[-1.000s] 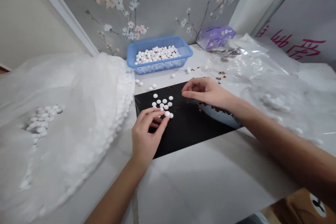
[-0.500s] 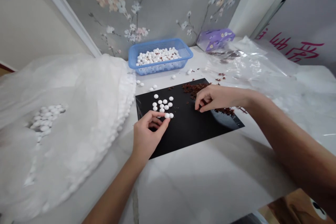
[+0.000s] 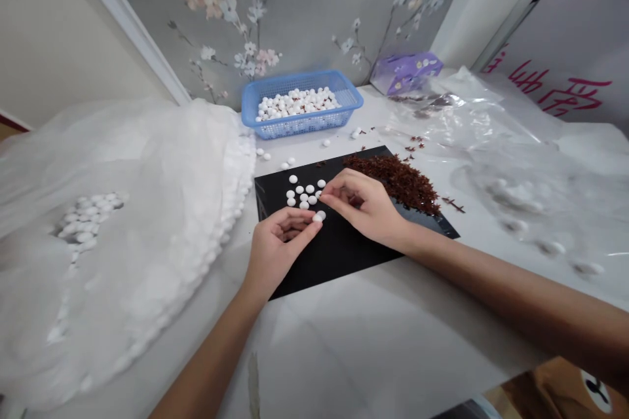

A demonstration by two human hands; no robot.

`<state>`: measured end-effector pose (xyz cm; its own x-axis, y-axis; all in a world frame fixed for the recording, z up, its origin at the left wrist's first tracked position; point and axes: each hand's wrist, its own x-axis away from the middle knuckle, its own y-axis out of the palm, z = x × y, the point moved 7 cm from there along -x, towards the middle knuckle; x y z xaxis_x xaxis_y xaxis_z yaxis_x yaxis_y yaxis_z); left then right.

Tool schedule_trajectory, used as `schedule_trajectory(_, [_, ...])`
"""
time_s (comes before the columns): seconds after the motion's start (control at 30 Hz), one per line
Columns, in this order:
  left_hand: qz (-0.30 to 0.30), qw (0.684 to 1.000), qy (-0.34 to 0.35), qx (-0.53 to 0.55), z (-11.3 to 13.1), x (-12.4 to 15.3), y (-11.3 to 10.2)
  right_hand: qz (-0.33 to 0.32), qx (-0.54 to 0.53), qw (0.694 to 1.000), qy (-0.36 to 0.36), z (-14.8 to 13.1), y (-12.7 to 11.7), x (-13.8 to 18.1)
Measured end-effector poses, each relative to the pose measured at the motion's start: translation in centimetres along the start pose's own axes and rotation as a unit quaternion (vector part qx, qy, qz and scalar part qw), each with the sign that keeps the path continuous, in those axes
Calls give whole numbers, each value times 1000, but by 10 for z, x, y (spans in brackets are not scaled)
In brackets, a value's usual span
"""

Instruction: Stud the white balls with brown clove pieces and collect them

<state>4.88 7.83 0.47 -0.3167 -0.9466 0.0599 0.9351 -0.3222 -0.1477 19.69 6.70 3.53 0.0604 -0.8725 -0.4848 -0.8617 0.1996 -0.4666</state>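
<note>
My left hand [image 3: 280, 239] pinches a small white ball [image 3: 317, 217] between thumb and fingertips, over a black mat [image 3: 324, 258]. A second white ball touches it or lies right behind it; which, I cannot tell. My right hand [image 3: 361, 203] is closed in a pinch just above and right of that ball. Whatever sits in its fingertips is too small to make out. Several loose white balls [image 3: 299, 190] lie on the mat beyond my left fingers. A heap of small reddish-brown, star-like pieces [image 3: 400, 180] covers the mat's far right part.
Behind the mat stands a blue basket [image 3: 304, 127] of white balls with brown bits among them. At left, a big white translucent bag [image 3: 162, 209] bulges with more balls. Clear plastic bags [image 3: 491, 124] and a purple packet [image 3: 407, 72] lie at right.
My right hand has moved left from the brown heap to beside my left fingertips, uncovering the heap. My left hand has stayed nearly in place with the white ball.
</note>
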Motion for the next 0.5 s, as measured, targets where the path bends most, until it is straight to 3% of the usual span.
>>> schedule_trajectory(0.17, [21,1000,-8,18,-4,-3,-5,-5,4,999,-52,-5,7,9])
schedule_trajectory(0.33, [20,999,-23,23,-6,-3,-5,25,13,998,-51,-8,7,11])
schedule_trajectory(0.5, [15,999,-23,26,-4,-3,-5,8,10,998,-68,-11,10,12])
